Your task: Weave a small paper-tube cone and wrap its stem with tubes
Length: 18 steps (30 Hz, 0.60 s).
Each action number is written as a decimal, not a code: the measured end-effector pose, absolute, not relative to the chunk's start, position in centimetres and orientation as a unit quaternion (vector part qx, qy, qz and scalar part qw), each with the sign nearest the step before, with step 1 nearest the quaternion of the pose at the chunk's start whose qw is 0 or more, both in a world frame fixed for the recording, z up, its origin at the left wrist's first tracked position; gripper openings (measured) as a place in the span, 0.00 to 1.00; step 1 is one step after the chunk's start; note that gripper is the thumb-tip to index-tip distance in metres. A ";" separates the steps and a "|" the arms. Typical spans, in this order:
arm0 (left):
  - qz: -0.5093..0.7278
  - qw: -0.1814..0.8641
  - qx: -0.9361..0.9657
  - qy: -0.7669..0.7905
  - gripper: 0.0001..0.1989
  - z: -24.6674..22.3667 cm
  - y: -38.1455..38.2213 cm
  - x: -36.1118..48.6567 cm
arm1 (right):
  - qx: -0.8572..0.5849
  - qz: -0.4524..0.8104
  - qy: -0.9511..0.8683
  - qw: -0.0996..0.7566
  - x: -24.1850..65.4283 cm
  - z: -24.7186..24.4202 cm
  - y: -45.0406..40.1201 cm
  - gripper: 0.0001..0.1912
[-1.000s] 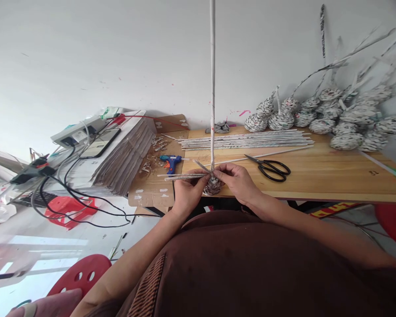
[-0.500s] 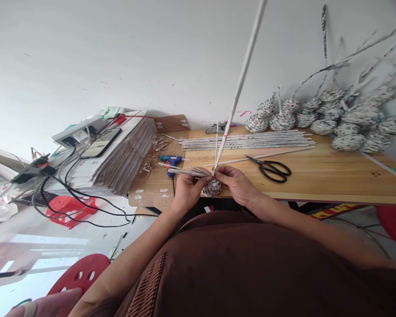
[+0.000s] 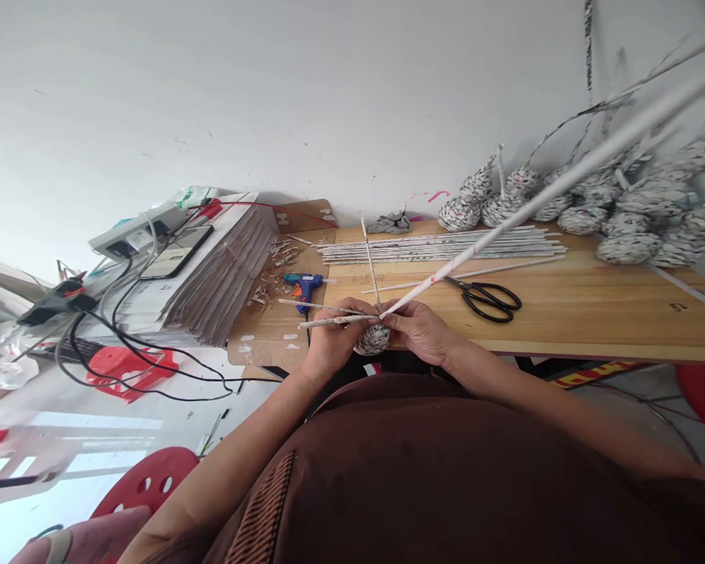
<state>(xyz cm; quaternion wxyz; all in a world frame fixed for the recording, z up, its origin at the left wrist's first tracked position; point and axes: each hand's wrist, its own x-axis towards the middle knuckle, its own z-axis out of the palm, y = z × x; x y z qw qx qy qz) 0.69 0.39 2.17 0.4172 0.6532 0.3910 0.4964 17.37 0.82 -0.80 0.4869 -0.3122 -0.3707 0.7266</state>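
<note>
Two hands, both closed, meet at the rim of your small woven paper ball (image 3: pixel 372 339), right at the table's front edge and in front of your body. Your left hand (image 3: pixel 336 329) has thumb and fingers clamped at the ball's top, with short paper tubes (image 3: pixel 323 321) jutting left across it. Your right hand (image 3: pixel 426 329) pinches the base of a long white tube (image 3: pixel 505 228) — that one slants up and right, out of view. A thin tube (image 3: pixel 370 263) stands up between your hands, leaning slightly left. Exact fingertip contact is hard to make out, fingers cover the weave. Beyond, on the wooden table (image 3: pixel 593 313): a row of loose tubes (image 3: pixel 435 247), black scissors (image 3: pixel 493 301) to the right, woven gourd shapes (image 3: pixel 628 247) piled against the wall. Left side — blue glue gun (image 3: pixel 309 288) on cardboard (image 3: pixel 270 345), then a paper stack (image 3: pixel 223 282) with a phone (image 3: pixel 176 252) on top.
</note>
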 end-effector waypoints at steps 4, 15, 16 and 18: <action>0.502 0.421 0.643 0.396 0.03 2.2 0.2 0.6 | -0.342 0.671 -0.404 0.520 17.1 -0.7 0.4 0.15; 0.477 0.479 0.640 0.366 0.07 2.4 0.5 0.4 | -0.285 0.752 -0.356 0.476 17.5 -0.8 0.6 0.14; 0.473 0.478 0.648 0.358 0.07 2.4 0.6 0.4 | -0.272 0.762 -0.357 0.467 17.6 -0.8 0.8 0.14; 0.473 0.476 0.655 0.347 0.08 2.3 0.7 0.5 | -0.251 0.774 -0.369 0.450 17.8 -0.7 1.1 0.14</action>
